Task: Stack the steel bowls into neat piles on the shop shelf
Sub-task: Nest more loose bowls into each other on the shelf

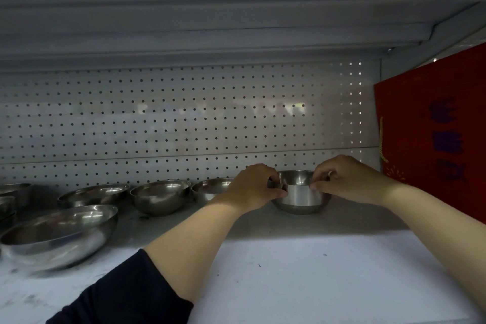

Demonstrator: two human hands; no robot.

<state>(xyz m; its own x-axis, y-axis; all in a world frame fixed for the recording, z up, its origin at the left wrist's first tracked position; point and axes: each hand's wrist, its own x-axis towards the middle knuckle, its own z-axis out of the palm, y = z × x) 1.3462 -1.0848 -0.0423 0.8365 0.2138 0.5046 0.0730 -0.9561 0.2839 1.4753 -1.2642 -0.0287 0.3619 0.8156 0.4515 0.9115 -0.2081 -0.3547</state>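
Steel bowl: far right of shelf, against the pegboard, beside a red box. Left hand and right hand pinch its rim on opposite sides. Other bowls: a far row at left; a large bowl at near left.

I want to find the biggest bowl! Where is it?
In the head view, the biggest bowl sits at the left front of the shelf, in front of the row of smaller bowls, far left of both hands.
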